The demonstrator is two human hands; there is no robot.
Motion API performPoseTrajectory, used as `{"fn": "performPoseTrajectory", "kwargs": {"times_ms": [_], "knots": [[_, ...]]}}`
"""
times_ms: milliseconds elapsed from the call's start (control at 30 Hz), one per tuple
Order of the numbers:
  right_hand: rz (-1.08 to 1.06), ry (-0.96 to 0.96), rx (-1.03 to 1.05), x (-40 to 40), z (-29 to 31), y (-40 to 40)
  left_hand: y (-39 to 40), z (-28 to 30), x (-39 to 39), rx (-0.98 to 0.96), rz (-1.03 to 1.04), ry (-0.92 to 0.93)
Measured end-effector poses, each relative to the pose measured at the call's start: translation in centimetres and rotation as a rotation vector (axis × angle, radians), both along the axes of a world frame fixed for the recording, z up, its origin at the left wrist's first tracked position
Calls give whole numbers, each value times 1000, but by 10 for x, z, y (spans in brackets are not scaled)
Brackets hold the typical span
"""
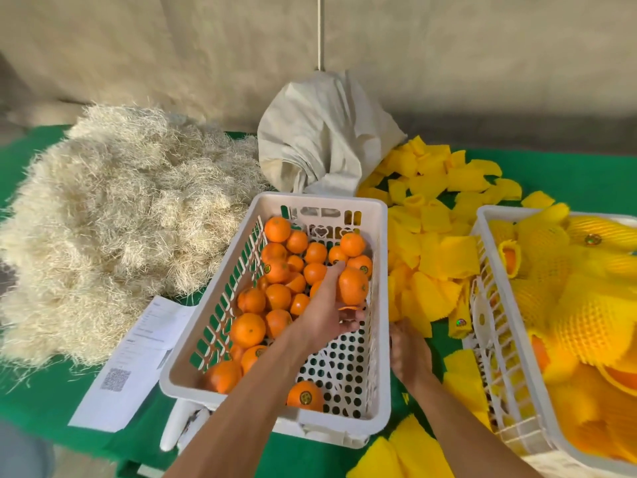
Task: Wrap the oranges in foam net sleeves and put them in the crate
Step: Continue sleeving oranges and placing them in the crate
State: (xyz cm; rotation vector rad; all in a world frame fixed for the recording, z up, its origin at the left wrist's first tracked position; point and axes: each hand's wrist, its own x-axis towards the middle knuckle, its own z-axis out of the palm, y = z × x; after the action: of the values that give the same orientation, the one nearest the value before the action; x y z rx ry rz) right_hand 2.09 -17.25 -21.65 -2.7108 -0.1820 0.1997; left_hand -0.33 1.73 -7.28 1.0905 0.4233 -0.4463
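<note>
The left hand (327,312) reaches into a white perforated plastic basket (379,305), its grip curled round a smooth, stickered orange (353,286) near the right wall. Bare oranges (275,291) fill the far and left parts; the near right floor shows holed plastic. The right hand (410,353) lies on the green worktop (586,181) in the narrow gap between the basket and the white slatted crate (496,339), fingers at the ribbed yellow foam net sleeves (441,257); whether it pinches one I cannot tell. The crate holds sleeved oranges (586,305). Pale, stringy wood wool (103,219) is heaped left.
</note>
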Motion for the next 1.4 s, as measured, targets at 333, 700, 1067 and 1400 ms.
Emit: {"fn": "performPoseTrajectory", "kwargs": {"times_ms": [333,700,1067,1400], "knots": [[-239,125,392,2,13,-3,-12,17,-15,-396,60,8],[-318,-59,1127,18,148,-42,-55,34,-13,338,123,-438],[-180,-144,692,-3,188,-62,-117,46,17,-41,171,-398],[-172,-305,737,6,191,-75,-128,31,38,107,285,-328]]}}
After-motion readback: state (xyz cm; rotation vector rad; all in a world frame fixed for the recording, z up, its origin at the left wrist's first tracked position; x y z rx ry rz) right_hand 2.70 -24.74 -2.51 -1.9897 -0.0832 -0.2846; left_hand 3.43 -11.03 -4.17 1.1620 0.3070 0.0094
